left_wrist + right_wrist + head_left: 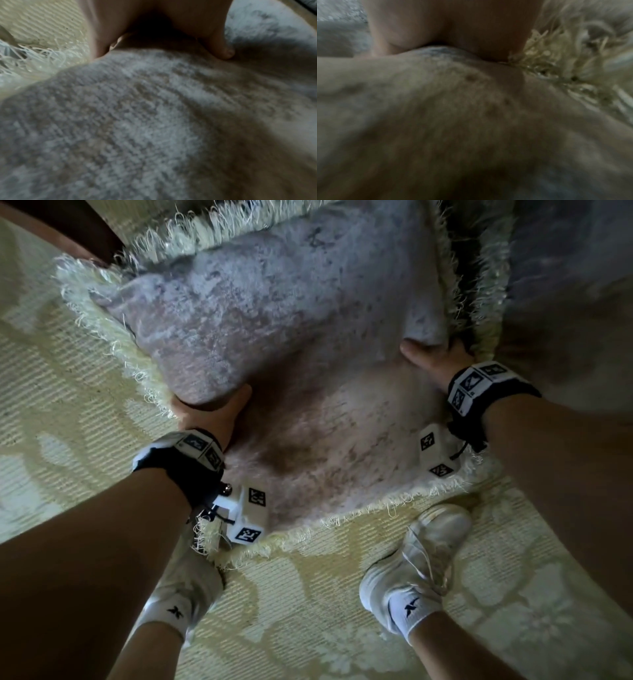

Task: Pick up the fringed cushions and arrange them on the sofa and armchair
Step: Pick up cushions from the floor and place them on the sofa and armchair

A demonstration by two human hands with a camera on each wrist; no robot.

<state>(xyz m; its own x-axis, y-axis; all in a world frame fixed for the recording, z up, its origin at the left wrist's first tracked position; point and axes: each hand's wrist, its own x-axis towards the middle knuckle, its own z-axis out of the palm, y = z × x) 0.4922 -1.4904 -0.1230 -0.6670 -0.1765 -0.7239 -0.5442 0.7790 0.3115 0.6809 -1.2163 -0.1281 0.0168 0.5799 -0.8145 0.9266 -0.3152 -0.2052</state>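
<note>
A grey mottled cushion (274, 302) with a cream fringe is tilted up in front of me. My left hand (212, 412) grips its near left corner and my right hand (431, 354) grips its near right corner. The fingers are hidden under the fabric. A second fringed cushion (342, 453) lies flat on the carpet beneath both wrists. In the left wrist view, my left hand (154, 33) pinches grey cushion fabric (137, 121) beside the fringe (34, 60). The right wrist view is blurred: my right hand (453, 27) clasps cushion fabric (453, 108) next to the fringe (556, 65).
A third grey fringed cushion (565, 268) lies at the upper right. A cream floral carpet (68, 392) covers the floor. My feet in white socks (418, 570) stand at the lower cushion's near edge. A dark wooden furniture part (85, 231) shows at the top left.
</note>
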